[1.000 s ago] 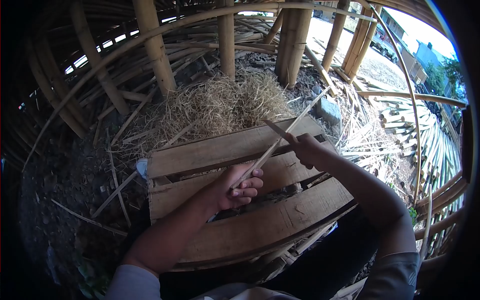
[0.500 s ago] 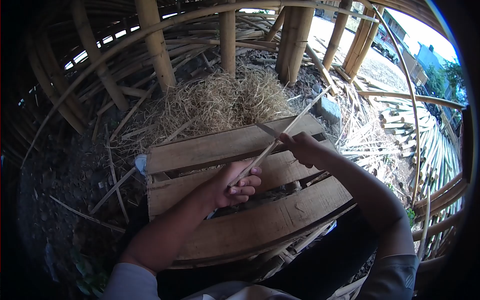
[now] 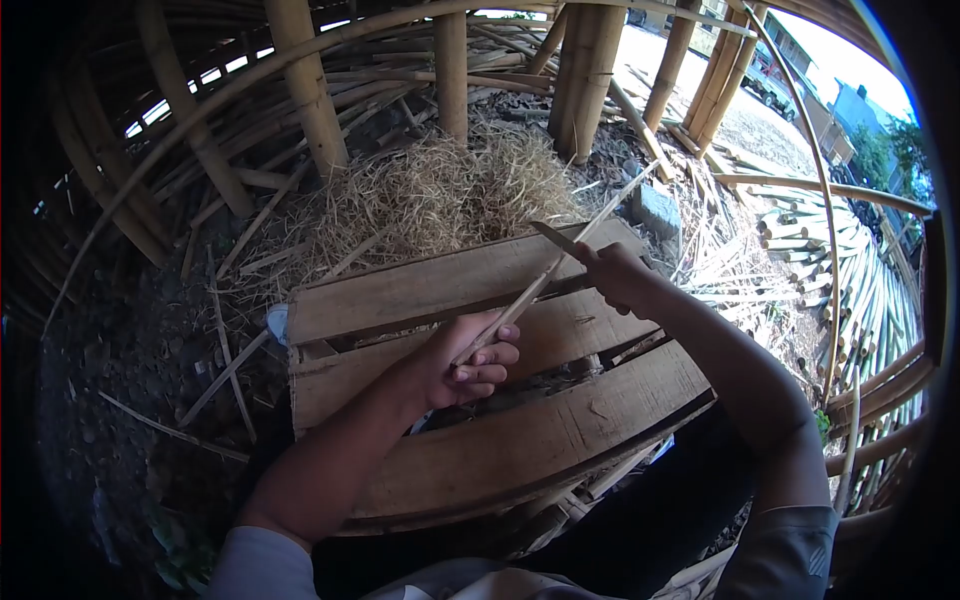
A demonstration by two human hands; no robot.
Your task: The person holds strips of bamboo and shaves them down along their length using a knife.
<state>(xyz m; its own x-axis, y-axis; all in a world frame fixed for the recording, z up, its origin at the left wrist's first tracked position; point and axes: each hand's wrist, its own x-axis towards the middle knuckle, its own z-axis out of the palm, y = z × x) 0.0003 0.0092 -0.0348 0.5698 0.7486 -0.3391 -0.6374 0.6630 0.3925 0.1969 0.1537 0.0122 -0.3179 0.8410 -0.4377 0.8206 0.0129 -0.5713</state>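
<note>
Items, near to far, as I take them from my end of the head view:

- Sleeves, two: a pale left sleeve and a darker right sleeve.
- Counter: broad wooden slats with gaps between them, beneath both hands.
- Left hand: over the counter, fingers curled round the strip close to its near end, a short stub showing behind the grip.
- Strip: one, pale, long and narrow, apparently split bamboo. It slants up from the left hand, over the counter, to a tip beyond the far edge. I judge it light, stiff over a short span and springy along its length, dry rather than slippery, with edges that may splinter. I would take hold where the left hand has it, clear of the blade; a grip farther along would steady it better but sit nearer the edge.
- Right hand: fingers closed on the knife; the handle is mostly hidden.
- Knife: blade lying across the strip in my view; whether the edge bites, I cannot tell.
- Shavings: a loose, tangled heap beyond the counter.
- Block: grey, near the strip's tip.
- Posts: upright bamboo.
- Poles: stacked in sunlight, off to the right.
</note>
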